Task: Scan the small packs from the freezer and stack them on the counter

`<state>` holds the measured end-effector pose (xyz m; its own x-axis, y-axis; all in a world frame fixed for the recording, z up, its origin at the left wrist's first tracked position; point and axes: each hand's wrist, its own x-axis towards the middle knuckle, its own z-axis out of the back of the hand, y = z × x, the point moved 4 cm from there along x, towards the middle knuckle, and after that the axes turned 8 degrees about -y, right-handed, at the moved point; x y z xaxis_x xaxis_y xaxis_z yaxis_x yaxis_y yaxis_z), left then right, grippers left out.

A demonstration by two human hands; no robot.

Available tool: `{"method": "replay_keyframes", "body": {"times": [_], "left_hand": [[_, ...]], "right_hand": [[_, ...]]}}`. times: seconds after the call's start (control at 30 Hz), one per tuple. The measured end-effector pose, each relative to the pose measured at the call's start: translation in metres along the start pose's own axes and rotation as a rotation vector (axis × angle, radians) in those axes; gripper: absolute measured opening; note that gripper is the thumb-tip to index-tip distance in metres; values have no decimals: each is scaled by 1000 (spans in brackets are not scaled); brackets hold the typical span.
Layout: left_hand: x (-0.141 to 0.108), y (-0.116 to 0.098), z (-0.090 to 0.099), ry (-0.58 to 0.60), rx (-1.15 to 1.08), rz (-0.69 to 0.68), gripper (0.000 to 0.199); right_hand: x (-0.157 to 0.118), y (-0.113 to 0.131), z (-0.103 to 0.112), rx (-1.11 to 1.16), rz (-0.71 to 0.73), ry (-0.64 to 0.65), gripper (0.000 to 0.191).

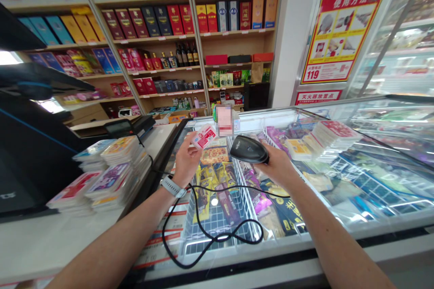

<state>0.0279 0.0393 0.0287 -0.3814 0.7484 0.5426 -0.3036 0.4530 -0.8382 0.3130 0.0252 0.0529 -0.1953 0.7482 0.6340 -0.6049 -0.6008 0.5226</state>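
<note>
My left hand (186, 161) is raised over the freezer, its fingers pinching a small red-and-white packet (204, 136). A white smartwatch (172, 186) sits on that wrist. My right hand (277, 167) grips a black handheld barcode scanner (249, 149), with the scanner's head tilted toward the packet, a short gap between them. A black coiled cable (210, 233) hangs from the scanner area and loops down across the freezer's glass top. Its far end is hidden behind my hands.
A glass-topped chest freezer (339, 230) full of packaged food lies beneath my hands. Stacks of flat packets (111, 176) stand on the white counter (64, 246) at left, with a black card terminal (119, 128) behind them. Shelves of boxed liquor and a red poster rise behind.
</note>
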Motion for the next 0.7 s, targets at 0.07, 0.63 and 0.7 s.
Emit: {"method": "replay_keyframes", "body": {"times": [0.07,0.63,0.7], "left_hand": [[0,0,0,2,3,0,66],[2,7,3,24,11,2,62],[4,5,5,37,50,-3,58]], "right_hand": [[0,0,0,1,-2,-6,35],[-1,-5,-1,-25,24,-20,25],[-1,-4,0,-35,21,-16,25]]}}
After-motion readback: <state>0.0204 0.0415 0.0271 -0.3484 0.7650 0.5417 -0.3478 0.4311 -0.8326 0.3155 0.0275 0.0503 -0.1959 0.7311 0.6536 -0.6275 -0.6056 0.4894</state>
